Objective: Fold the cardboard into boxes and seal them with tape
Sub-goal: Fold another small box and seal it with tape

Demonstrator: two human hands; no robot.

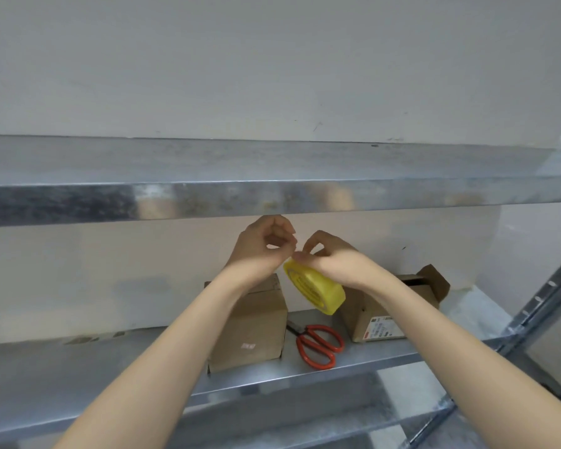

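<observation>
The yellow tape roll [318, 291] hangs in the air at 5 o'clock from centre. The right hand [334, 257] grips its upper rim, and the left hand's [263, 244] curled fingers seem to pinch its loose end. Two cardboard boxes stand on the metal shelf [110, 367]: the left box [253, 328] at the roll's 8 o'clock and the right box [379, 306] at 3, one flap raised, insides unseen. One pair of red scissors [319, 346] lies between them. A pale wall [272, 76] stands behind.

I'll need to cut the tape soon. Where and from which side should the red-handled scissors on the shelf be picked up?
Likely by the red handle loops. The scissors lie flat on the shelf, loops toward the front edge, blades pointing back beside the left box. Reach in from the front, between that and the right box.
</observation>
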